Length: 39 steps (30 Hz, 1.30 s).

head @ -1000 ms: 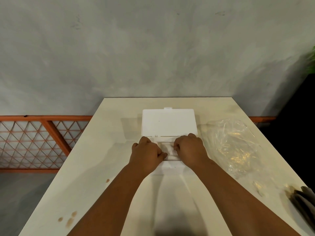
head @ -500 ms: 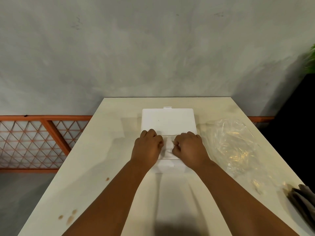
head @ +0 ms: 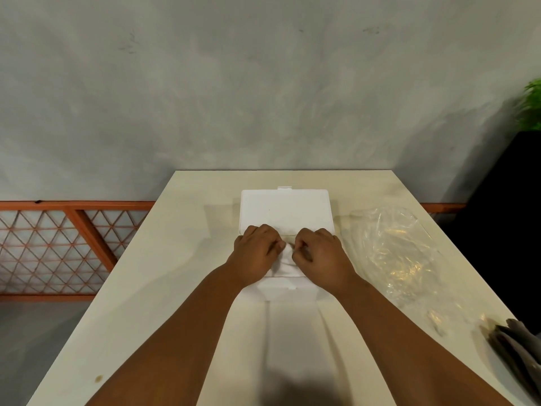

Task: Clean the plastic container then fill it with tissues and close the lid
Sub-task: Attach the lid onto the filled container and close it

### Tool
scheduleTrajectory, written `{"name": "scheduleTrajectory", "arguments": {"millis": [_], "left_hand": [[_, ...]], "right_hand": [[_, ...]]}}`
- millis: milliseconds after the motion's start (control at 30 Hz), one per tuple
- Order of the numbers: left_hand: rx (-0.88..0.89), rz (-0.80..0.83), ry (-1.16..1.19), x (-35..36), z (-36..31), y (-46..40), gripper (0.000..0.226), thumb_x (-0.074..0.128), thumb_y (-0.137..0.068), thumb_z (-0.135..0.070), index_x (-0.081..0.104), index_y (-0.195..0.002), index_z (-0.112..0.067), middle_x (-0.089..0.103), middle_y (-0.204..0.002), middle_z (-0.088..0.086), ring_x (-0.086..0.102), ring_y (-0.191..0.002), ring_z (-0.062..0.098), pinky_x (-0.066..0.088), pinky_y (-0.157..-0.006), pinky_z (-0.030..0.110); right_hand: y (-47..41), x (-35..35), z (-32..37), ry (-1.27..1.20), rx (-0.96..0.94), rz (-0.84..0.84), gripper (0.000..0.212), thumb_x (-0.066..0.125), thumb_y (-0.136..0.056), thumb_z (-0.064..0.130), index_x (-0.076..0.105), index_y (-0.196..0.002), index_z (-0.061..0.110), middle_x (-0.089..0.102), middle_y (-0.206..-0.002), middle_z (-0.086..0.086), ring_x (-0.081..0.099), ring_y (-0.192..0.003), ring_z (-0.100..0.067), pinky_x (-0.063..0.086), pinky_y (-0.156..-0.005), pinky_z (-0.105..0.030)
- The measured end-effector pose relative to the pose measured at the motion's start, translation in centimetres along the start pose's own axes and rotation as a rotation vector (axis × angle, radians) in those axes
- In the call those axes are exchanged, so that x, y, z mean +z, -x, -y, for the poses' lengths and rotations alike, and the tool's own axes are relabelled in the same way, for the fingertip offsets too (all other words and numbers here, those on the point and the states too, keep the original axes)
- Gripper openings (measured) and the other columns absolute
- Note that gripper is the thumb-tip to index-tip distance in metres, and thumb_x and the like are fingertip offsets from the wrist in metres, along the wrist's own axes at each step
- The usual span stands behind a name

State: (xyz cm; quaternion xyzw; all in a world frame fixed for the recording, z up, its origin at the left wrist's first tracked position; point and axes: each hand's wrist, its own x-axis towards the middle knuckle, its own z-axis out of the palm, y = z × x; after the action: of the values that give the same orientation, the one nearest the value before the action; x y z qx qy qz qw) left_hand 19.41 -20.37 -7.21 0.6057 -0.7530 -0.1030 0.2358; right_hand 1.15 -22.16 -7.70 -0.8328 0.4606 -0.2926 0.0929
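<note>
A white plastic container [head: 288, 284] lies in the middle of the cream table, its flat lid [head: 286, 209] folded open away from me. White tissues [head: 285, 259] fill the box between my hands. My left hand [head: 256, 253] and my right hand [head: 320, 256] sit side by side over the box, fingers curled down and pinching the tissues. The hands hide most of the box's inside.
A crumpled clear plastic bag [head: 395, 247] lies right of the container. A dark grey cloth [head: 518, 353] sits at the table's [head: 164, 273] near right edge. An orange lattice rail [head: 58, 244] stands left, a black surface and green plant [head: 531, 104] right.
Both hands have drawn closer together over the box and gathered the tissues between them. The container and lid have stayed in place.
</note>
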Motion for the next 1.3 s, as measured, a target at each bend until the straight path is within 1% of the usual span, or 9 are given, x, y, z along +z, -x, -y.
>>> {"name": "scheduleTrajectory", "arguments": {"millis": [133,267,433,567,700,800,933,1167,1300], "left_hand": [[-0.040,0.017,0.077,-0.2,-0.1,-0.1,0.021,0.039,-0.100,-0.037,0.054,-0.090,-0.026,0.049,-0.073,-0.017,0.042,-0.102,0.015,0.032,-0.084,0.033],[-0.086,-0.046,0.100,-0.1,0.1,-0.2,0.021,0.037,-0.101,-0.035,0.056,-0.107,-0.030,0.055,-0.083,-0.017,0.042,-0.103,0.012,0.031,-0.086,0.033],[-0.132,-0.073,0.137,0.0,0.4,-0.6,0.022,0.040,-0.100,-0.028,0.051,-0.119,-0.030,0.057,-0.085,-0.015,0.045,-0.103,0.012,0.038,-0.088,0.034],[-0.155,-0.086,0.145,0.1,0.4,-0.8,0.021,0.043,-0.099,-0.030,0.052,-0.118,-0.030,0.057,-0.083,-0.016,0.046,-0.100,0.012,0.040,-0.086,0.034],[-0.191,-0.128,0.184,0.1,0.6,-0.7,0.018,0.045,-0.098,-0.030,0.055,-0.112,-0.029,0.058,-0.081,-0.015,0.045,-0.098,0.010,0.037,-0.080,0.028],[-0.215,-0.126,0.208,0.1,0.9,-0.6,0.012,0.051,-0.095,-0.033,0.061,-0.096,-0.028,0.063,-0.082,-0.013,0.047,-0.097,0.011,0.040,-0.081,0.030],[-0.187,-0.100,0.142,0.3,1.3,-0.8,0.023,0.052,-0.093,-0.043,0.066,-0.081,-0.028,0.059,-0.067,-0.013,0.052,-0.094,0.015,0.045,-0.080,0.034],[-0.176,-0.118,0.108,0.7,1.6,-1.0,0.026,0.052,-0.093,-0.044,0.060,-0.072,-0.031,0.056,-0.063,-0.015,0.053,-0.091,0.016,0.042,-0.075,0.032],[-0.182,-0.126,0.135,0.6,1.6,-0.9,0.024,0.052,-0.092,-0.043,0.059,-0.072,-0.033,0.056,-0.064,-0.017,0.051,-0.093,0.015,0.044,-0.079,0.034]], "right_hand": [[-0.7,0.0,-1.0,-0.146,0.149,-0.051,0.006,0.057,-0.088,0.024,0.054,-0.093,0.023,0.056,-0.068,0.012,0.054,-0.077,-0.016,0.047,-0.070,-0.032],[-0.9,0.0,-1.4,-0.259,0.245,-0.045,0.017,0.059,-0.090,0.017,0.053,-0.099,0.030,0.060,-0.067,0.011,0.058,-0.079,-0.018,0.048,-0.075,-0.032],[-1.0,-0.1,-1.4,-0.263,0.263,0.013,0.018,0.061,-0.090,0.029,0.057,-0.108,0.032,0.066,-0.073,0.015,0.061,-0.089,-0.017,0.050,-0.082,-0.034],[-0.9,-0.4,-1.3,-0.262,0.275,0.003,0.025,0.057,-0.091,0.011,0.060,-0.111,0.025,0.064,-0.074,0.015,0.060,-0.089,-0.015,0.048,-0.081,-0.029],[-1.0,-0.9,-1.0,-0.323,0.318,-0.009,0.020,0.061,-0.091,0.016,0.061,-0.111,0.022,0.066,-0.077,0.010,0.061,-0.081,-0.006,0.045,-0.074,-0.019],[-1.0,-1.1,-0.9,-0.307,0.313,0.030,0.022,0.070,-0.083,0.016,0.067,-0.104,0.020,0.066,-0.080,0.010,0.063,-0.083,-0.009,0.049,-0.078,-0.021],[-1.0,-1.0,-0.9,-0.243,0.266,0.041,0.007,0.071,-0.082,0.013,0.076,-0.087,0.014,0.071,-0.078,0.007,0.066,-0.078,-0.011,0.050,-0.073,-0.022],[-1.1,-0.7,-1.1,-0.217,0.266,0.014,0.010,0.070,-0.086,0.015,0.075,-0.078,0.011,0.067,-0.072,0.010,0.060,-0.067,-0.007,0.034,-0.062,-0.006],[-1.1,-0.7,-1.1,-0.212,0.257,0.005,0.011,0.068,-0.087,0.014,0.075,-0.078,0.013,0.066,-0.070,0.009,0.058,-0.065,-0.009,0.033,-0.061,-0.007]]}}
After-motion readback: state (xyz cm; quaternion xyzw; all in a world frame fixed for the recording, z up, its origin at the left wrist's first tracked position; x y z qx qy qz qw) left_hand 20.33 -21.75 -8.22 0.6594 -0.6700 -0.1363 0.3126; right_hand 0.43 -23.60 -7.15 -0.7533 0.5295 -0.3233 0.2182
